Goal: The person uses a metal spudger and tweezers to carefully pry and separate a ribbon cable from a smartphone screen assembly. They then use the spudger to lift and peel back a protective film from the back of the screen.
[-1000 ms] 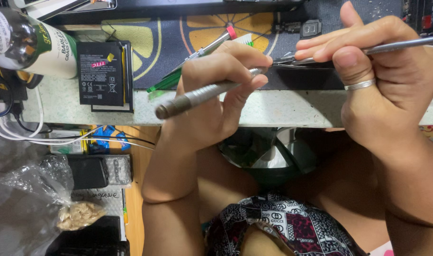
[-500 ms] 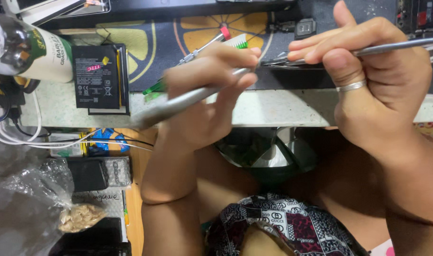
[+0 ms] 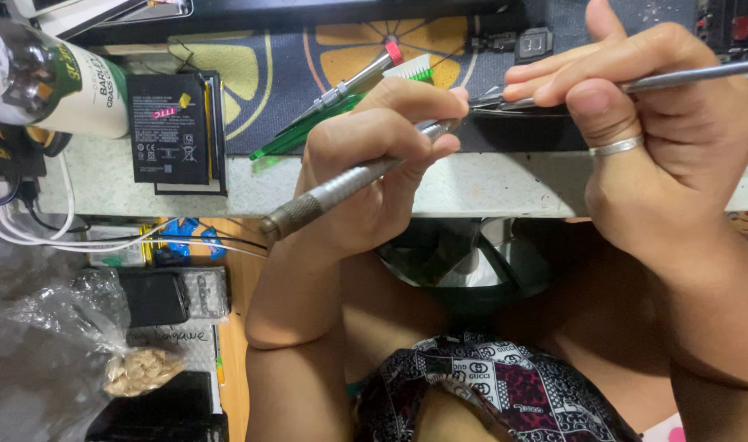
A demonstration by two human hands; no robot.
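While both tool tips met over the dark mat edge (image 3: 505, 135) | left hand (image 3: 374, 155) was closed on a knurled metal driver (image 3: 341, 187) | right hand (image 3: 660, 139) pinched steel tweezers (image 3: 685, 78) | best kept wrists braced on bench, pressure light, tweezers steady

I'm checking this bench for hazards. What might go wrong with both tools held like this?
The left hand and right hand bring a metal-handled tool and tweezers tip to tip, so a slip may jab a finger. The bare black battery lies near the edge; a stray tip might puncture it.
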